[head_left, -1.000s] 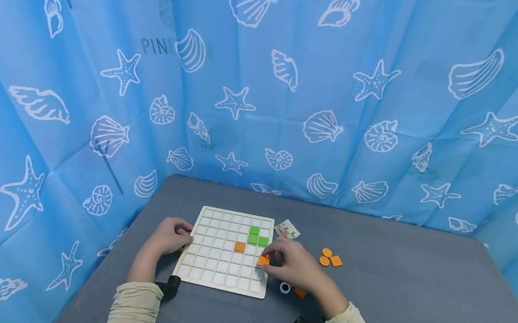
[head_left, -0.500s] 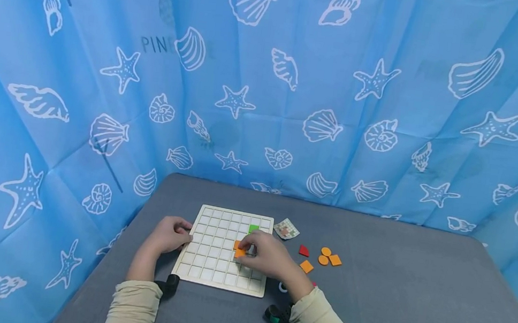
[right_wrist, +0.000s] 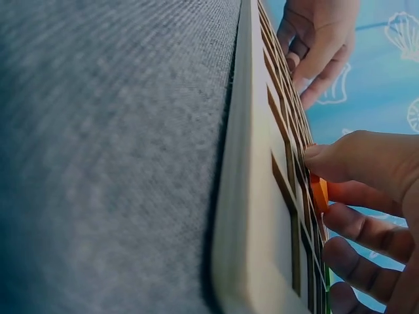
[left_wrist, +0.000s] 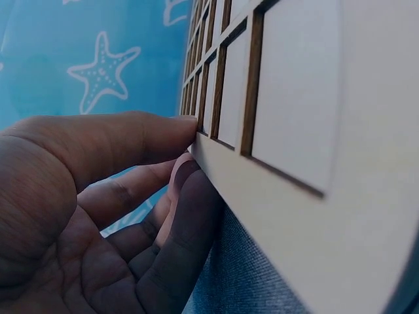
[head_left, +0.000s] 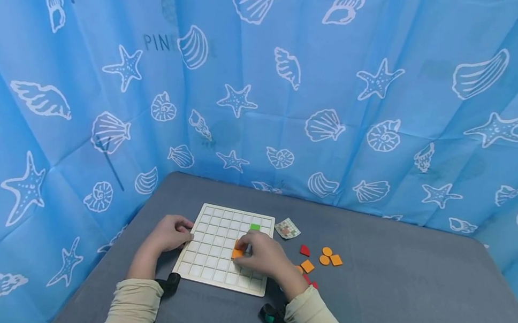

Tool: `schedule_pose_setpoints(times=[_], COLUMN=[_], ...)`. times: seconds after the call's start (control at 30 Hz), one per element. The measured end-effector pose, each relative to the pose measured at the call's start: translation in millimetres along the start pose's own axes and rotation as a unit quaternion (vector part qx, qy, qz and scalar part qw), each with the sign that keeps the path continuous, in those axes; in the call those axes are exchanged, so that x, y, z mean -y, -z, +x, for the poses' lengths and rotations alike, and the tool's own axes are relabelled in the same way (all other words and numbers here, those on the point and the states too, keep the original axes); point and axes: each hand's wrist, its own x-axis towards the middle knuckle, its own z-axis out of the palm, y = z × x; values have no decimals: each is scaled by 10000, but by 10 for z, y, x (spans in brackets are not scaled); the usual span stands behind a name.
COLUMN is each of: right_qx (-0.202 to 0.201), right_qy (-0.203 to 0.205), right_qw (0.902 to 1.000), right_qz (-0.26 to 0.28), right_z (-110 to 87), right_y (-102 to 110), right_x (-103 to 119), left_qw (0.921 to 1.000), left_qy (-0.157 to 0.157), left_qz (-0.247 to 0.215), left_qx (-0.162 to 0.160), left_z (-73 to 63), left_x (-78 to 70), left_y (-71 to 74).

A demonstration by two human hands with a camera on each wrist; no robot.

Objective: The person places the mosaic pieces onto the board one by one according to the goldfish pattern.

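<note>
At the 9 o'clock edge of the gridded board (head_left: 211, 248), the left hand (head_left: 169, 234) grips it between thumb and fingers; toward 3 o'clock from centre, the right hand (head_left: 261, 254) pinches 1 orange tile (head_left: 237, 255).

A pale wooden gridded board (head_left: 212, 248) is laid flat near the left edge of the table (head_left: 417, 294), its left rim pinched by the left hand (head_left: 171, 235). An orange square tile (head_left: 237, 254) is held by the right hand (head_left: 264, 254) at the board's right half; seating cannot be determined.
</note>
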Motion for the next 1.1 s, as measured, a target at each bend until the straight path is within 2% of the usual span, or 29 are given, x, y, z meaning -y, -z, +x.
schedule_pose_setpoints(times=[0.7,0.93,1.1], right_qx=[-15,-139,-419], right_qy=[54,-56,-396], right_qw=[9999,9997,9982], right_qz=[131,216,136], right_z=[-10,-120,-276], right_y=[12,186,410], right_x=[-16,-28,-135], left_qw=[10000,10000,10000], left_qy=[13,-5,-24], left_qz=[-16,-61,-68], left_qx=[-2,-4,-25], left_z=[11,15,17], left_x=[0,11,18], left_y=[3,-5,-6])
